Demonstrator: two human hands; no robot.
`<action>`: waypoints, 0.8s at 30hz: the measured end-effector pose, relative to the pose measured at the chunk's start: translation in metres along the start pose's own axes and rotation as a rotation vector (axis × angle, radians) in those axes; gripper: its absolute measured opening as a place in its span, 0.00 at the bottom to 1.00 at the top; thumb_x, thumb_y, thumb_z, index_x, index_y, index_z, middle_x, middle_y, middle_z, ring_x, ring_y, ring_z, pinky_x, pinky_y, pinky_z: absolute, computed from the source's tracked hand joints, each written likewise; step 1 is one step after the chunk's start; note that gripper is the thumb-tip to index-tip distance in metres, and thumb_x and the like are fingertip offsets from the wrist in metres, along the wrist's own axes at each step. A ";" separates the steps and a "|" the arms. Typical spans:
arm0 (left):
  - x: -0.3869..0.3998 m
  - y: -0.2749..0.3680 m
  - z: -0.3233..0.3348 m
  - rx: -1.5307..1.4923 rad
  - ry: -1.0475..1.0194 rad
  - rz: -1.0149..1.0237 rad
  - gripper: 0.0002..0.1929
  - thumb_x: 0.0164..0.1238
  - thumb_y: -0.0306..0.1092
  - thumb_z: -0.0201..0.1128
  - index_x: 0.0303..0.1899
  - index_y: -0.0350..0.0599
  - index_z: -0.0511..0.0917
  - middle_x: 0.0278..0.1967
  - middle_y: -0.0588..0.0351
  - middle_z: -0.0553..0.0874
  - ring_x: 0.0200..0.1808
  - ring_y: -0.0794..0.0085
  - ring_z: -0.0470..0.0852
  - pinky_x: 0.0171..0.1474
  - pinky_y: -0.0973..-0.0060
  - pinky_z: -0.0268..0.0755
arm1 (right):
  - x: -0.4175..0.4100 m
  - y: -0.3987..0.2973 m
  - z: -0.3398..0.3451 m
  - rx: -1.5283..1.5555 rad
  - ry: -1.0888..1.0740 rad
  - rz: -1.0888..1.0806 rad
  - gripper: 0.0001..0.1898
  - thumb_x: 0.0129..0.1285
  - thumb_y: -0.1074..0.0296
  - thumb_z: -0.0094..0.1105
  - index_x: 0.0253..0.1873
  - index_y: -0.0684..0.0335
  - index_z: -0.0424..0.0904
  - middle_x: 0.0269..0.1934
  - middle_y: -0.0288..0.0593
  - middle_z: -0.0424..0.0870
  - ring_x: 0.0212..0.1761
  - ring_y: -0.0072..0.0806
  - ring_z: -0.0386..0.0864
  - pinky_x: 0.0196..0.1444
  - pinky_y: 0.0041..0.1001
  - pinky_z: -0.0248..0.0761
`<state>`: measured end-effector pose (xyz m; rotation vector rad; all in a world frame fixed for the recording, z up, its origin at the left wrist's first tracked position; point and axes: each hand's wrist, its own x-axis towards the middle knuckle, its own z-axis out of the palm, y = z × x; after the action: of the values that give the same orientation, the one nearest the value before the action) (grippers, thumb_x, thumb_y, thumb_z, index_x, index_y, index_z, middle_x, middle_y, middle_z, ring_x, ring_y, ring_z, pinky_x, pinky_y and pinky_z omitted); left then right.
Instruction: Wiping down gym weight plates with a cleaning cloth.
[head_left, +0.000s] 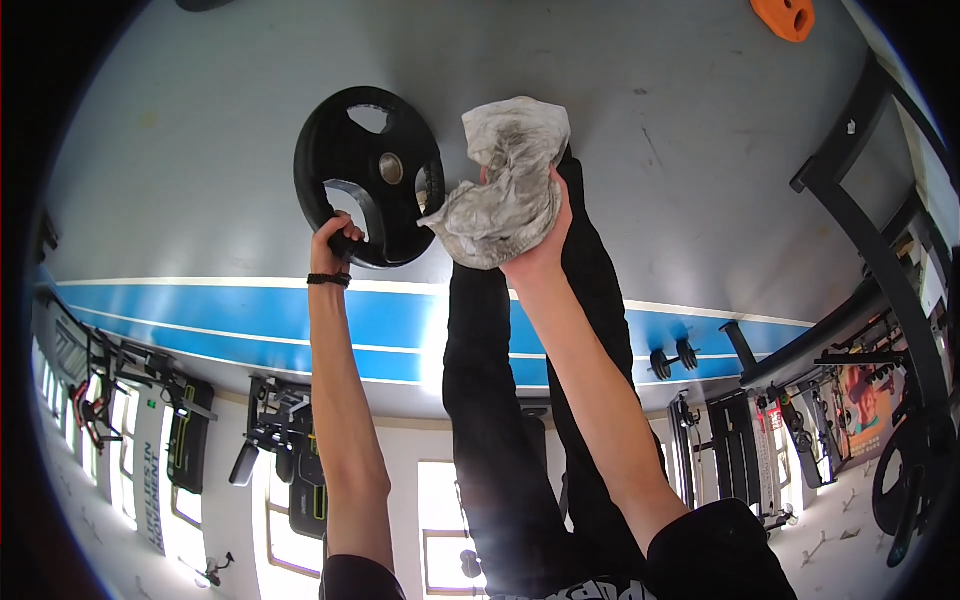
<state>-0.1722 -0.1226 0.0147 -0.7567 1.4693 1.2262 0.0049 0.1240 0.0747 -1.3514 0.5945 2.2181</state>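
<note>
My left hand (337, 231), a black beaded bracelet at its wrist, is wrapped around a grip opening of a black weight plate (390, 217). The plate is round, with several cut-out grips and a metal-lined centre hole. Whether its edge rests on the grey floor cannot be told. To its right, my right hand (544, 251) holds a crumpled, stained whitish cloth (502, 202), which hides most of the fingers. A corner of the cloth overlaps the plate's right rim in this view; contact between them is unclear.
My black-trousered legs (487, 375) are behind the cloth. An orange weight plate (786, 16) lies at top right. A black rack frame (862, 225) curves along the right side, near a dumbbell (673, 360). Blue floor lanes (247, 311) and gym machines (285, 435) appear inverted beyond.
</note>
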 end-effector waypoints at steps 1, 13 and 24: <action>0.002 0.001 0.003 0.004 -0.007 0.007 0.08 0.57 0.32 0.62 0.26 0.46 0.70 0.21 0.61 0.69 0.25 0.71 0.71 0.40 0.70 0.67 | 0.004 -0.006 0.006 0.033 -0.011 -0.031 0.23 0.68 0.49 0.49 0.60 0.58 0.73 0.54 0.42 0.79 0.56 0.37 0.77 0.59 0.39 0.71; 0.009 0.002 0.024 0.058 0.016 0.009 0.10 0.59 0.35 0.63 0.24 0.42 0.75 0.20 0.54 0.78 0.23 0.67 0.77 0.37 0.67 0.76 | -0.033 -0.136 -0.021 -0.131 -0.034 -0.304 0.26 0.70 0.52 0.42 0.64 0.63 0.71 0.55 0.49 0.79 0.55 0.43 0.78 0.61 0.44 0.72; 0.021 0.008 0.021 0.048 -0.008 -0.027 0.08 0.56 0.31 0.61 0.24 0.40 0.73 0.19 0.53 0.75 0.22 0.66 0.76 0.34 0.66 0.74 | -0.278 -0.164 -0.158 -0.640 0.363 -0.655 0.25 0.71 0.48 0.40 0.58 0.61 0.75 0.44 0.46 0.84 0.39 0.38 0.82 0.43 0.39 0.78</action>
<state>-0.1791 -0.0975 -0.0016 -0.7363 1.4729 1.1687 0.3247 0.1155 0.2391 -1.9264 -0.4602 1.6658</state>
